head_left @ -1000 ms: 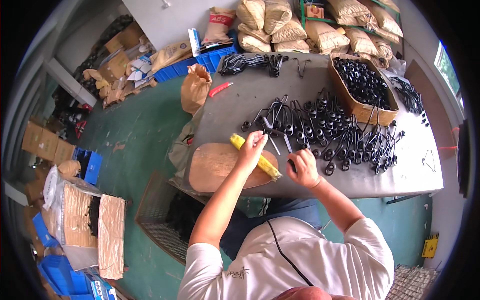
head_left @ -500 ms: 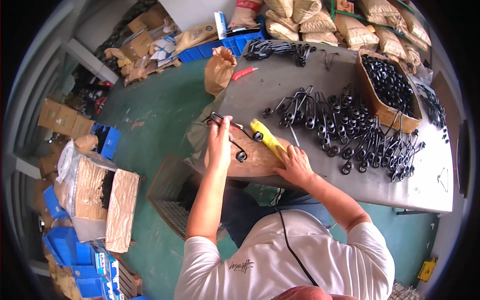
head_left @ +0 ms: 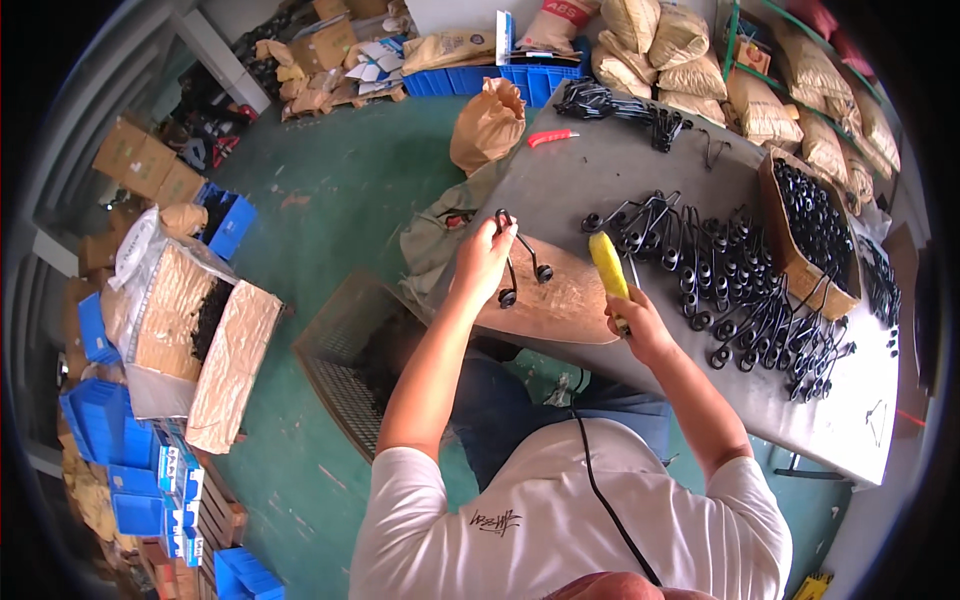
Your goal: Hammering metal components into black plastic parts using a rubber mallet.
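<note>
At the table's (head_left: 640,150) near edge — one black clip hanger (head_left: 515,262) lifted clear.
My left hand (head_left: 483,258) pinches it above the wooden board (head_left: 560,300); my right hand (head_left: 637,325) grips the yellow-handled tool (head_left: 608,268) — I'd judge setting it aside comes next.

Cluttered workshop floor around a grey table (head_left: 640,160).
Blue crates (head_left: 500,78), stacked tan sacks (head_left: 680,40), cardboard boxes (head_left: 140,165), a wire basket (head_left: 350,350), a red-handled cutter (head_left: 550,137).

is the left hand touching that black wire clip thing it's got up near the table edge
Touching. The head view shows the left hand closed around the top of the black wire clip, whose two round ends hang below the fingers over the wooden board.
</note>
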A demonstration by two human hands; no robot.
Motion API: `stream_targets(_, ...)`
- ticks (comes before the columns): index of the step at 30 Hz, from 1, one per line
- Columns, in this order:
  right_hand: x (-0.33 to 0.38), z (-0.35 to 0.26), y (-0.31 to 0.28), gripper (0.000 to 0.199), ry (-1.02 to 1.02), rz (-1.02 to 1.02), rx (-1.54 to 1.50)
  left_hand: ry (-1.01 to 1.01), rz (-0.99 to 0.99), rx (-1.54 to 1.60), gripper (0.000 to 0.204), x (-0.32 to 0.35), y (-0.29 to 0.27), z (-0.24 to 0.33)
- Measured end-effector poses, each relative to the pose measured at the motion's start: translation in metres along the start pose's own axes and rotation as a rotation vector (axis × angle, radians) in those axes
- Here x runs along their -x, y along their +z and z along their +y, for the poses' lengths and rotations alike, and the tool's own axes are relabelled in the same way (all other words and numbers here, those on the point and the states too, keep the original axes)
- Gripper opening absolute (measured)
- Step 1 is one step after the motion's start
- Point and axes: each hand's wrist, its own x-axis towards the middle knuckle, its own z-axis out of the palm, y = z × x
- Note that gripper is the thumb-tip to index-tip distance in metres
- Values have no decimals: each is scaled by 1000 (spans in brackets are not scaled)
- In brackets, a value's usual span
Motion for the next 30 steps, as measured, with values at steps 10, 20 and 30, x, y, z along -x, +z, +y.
stream_targets(10, -5, -5, 63, 81, -828, 37, 985, 126, 38, -109, 22, 5, -1, 6)
stream_targets(20, -1, -20, 39, 73, -267, 30, 730, 10, 83, 429, 16, 17, 5, 2)
stream_targets(30, 12, -8, 70, 76, -687, 68, 872, 25, 52, 34, 17, 36, 11, 40)
